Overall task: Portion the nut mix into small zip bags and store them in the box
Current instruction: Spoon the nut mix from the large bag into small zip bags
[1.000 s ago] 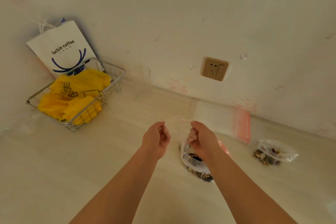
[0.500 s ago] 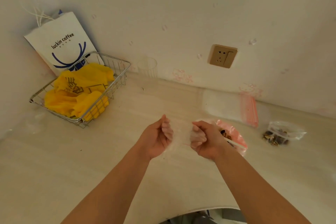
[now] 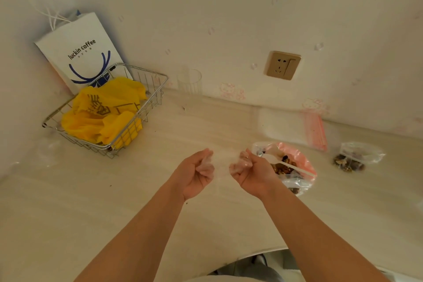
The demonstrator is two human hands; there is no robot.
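Pale tabletop (image 3: 137,190) at frame centre: left hand (image 3: 196,173) and right hand (image 3: 249,173), fingers curled, pinch a small zip bag (image 3: 221,165), clear, nearly invisible. Its long axis runs left-right between them; right of them lies the nut mix bag (image 3: 290,167).

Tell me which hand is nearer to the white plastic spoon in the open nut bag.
Right. The right hand is just beside the white plastic spoon, close to its bowl end. The left hand is farther off, on the right hand's far side.
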